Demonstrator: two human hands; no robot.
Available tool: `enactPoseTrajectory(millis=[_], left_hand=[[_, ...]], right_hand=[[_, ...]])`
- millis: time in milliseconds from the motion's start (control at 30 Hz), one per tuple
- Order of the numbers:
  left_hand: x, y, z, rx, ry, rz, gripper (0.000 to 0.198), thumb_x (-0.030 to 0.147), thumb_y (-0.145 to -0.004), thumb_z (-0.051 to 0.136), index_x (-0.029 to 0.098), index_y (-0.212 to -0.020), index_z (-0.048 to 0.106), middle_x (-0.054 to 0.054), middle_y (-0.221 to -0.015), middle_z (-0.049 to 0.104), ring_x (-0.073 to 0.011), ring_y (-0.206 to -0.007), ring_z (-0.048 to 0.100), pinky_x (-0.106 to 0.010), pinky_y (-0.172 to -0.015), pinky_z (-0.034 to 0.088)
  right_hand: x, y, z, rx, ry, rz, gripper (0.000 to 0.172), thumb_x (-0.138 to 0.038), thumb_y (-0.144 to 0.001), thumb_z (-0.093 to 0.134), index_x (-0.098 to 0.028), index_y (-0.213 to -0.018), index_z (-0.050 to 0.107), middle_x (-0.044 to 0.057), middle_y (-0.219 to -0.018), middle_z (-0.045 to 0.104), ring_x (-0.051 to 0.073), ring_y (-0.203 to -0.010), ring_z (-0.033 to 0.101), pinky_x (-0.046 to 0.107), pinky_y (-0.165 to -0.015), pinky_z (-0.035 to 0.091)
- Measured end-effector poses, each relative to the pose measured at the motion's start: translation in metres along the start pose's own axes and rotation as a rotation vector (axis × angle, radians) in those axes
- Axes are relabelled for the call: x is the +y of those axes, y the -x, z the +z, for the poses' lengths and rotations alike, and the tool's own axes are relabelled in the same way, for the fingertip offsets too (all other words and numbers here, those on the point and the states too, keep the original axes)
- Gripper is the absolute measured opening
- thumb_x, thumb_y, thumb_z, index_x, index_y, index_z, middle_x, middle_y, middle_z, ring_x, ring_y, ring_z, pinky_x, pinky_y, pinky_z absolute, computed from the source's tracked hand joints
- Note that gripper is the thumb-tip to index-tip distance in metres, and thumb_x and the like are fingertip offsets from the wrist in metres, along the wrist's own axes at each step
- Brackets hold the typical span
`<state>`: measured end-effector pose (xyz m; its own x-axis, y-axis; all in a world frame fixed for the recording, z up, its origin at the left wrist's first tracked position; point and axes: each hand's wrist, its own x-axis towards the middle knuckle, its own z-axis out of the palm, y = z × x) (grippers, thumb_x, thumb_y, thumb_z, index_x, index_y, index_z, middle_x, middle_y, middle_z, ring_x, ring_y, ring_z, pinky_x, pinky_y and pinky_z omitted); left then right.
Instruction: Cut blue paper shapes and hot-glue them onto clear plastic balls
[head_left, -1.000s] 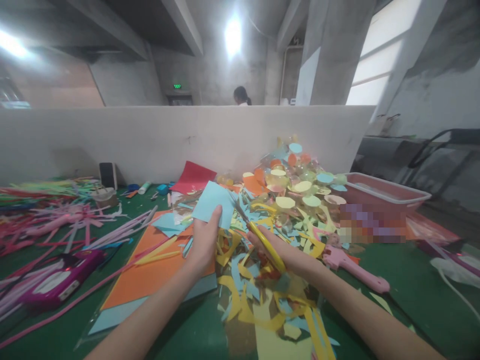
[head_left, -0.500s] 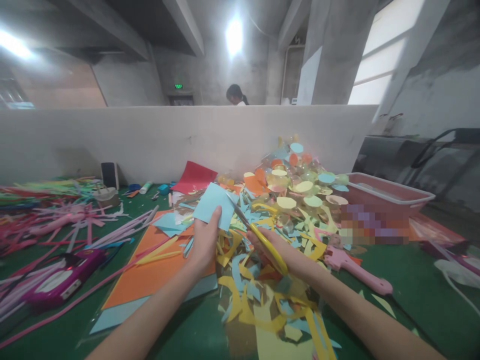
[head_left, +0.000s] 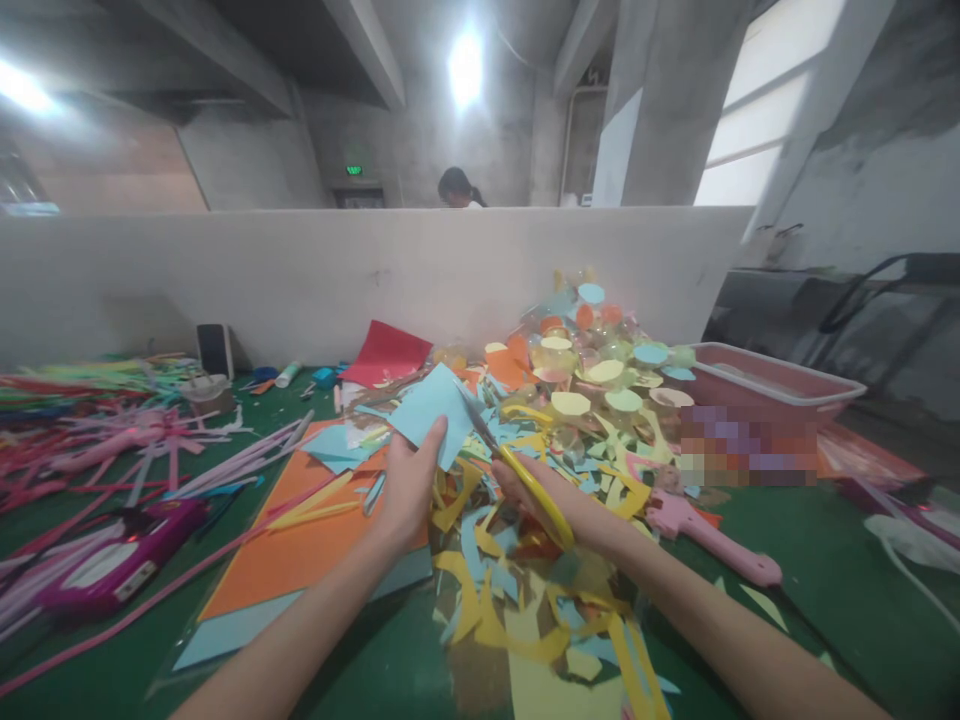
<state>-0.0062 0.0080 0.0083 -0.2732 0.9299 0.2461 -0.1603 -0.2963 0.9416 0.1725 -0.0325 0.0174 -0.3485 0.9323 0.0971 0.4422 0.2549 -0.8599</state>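
Head camera view: a light blue paper piece [head_left: 424, 405] is pinched by the left hand [head_left: 409, 475] with the thumb on top, and it is held above the loose paper scraps [head_left: 480, 590] on the green table [head_left: 375, 665]. Yellow-handled scissors [head_left: 536, 490] are grasped by the right hand [head_left: 551, 495], with the blades directed at the paper's right edge; whether the paper is caught between them cannot be told. Because the paper is supported only near its lower part, it could be bent or turned under the blades, and a crooked cut could be caused. If the blades were swung lower, the left thumb could be nicked. A dropped piece could be lost among blue scraps of similar colour. The pink glue gun [head_left: 709, 540], lying beside the right forearm, could be knocked if the elbow were moved outward carelessly.
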Motion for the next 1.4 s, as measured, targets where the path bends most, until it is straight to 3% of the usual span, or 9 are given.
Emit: enactPoseTrajectory(millis=[267, 500, 867, 1167, 1400], left_hand=[[0.002, 0.001, 0.0, -0.014, 0.03, 0.021, 0.049, 0.045, -0.077, 0.071, 0.02, -0.118, 0.06, -0.009, -0.119, 0.069, -0.0263, -0.108, 0.066, -0.04, -0.094, 0.05], [0.004, 0.003, 0.0, -0.016, 0.058, 0.001, 0.049, 0.044, -0.076, 0.072, 0.021, -0.118, 0.06, -0.009, -0.116, 0.07, -0.0251, -0.101, 0.068, -0.039, -0.089, 0.053], [0.004, 0.001, -0.002, -0.036, 0.102, -0.064, 0.05, 0.045, -0.074, 0.073, 0.019, -0.114, 0.061, -0.01, -0.112, 0.071, -0.025, -0.096, 0.069, -0.04, -0.087, 0.053], [0.012, 0.001, -0.002, -0.013, 0.059, -0.08, 0.044, 0.042, -0.071, 0.075, 0.018, -0.106, 0.064, -0.009, -0.108, 0.072, -0.025, -0.095, 0.068, -0.039, -0.089, 0.052], [0.009, -0.003, -0.005, -0.113, 0.121, -0.091, 0.046, 0.043, -0.069, 0.075, 0.019, -0.107, 0.065, -0.007, -0.1, 0.074, -0.0227, -0.088, 0.069, -0.038, -0.087, 0.052]], right_hand=[[-0.01, 0.003, -0.002, -0.016, 0.011, 0.021, 0.05, -0.066, -0.088, 0.042, -0.021, -0.066, 0.038, -0.004, -0.058, 0.04, 0.011, -0.054, 0.037, 0.025, -0.052, 0.029], [-0.017, 0.005, -0.003, -0.008, 0.044, 0.013, 0.051, -0.062, -0.089, 0.043, -0.021, -0.061, 0.036, -0.004, -0.053, 0.04, 0.011, -0.051, 0.04, 0.025, -0.053, 0.032], [0.001, -0.002, 0.0, 0.068, 0.038, 0.065, 0.051, -0.066, -0.085, 0.049, -0.021, -0.064, 0.039, -0.006, -0.051, 0.041, 0.01, -0.048, 0.04, 0.023, -0.048, 0.031], [-0.001, 0.005, -0.011, -0.064, 0.174, 0.048, 0.047, -0.068, -0.091, 0.035, -0.022, -0.088, 0.044, -0.003, -0.069, 0.049, 0.014, -0.059, 0.044, 0.028, -0.057, 0.038], [-0.005, 0.004, -0.013, -0.096, 0.165, 0.052, 0.046, -0.068, -0.091, 0.038, -0.023, -0.081, 0.038, -0.004, -0.066, 0.045, 0.013, -0.057, 0.042, 0.029, -0.058, 0.039]])
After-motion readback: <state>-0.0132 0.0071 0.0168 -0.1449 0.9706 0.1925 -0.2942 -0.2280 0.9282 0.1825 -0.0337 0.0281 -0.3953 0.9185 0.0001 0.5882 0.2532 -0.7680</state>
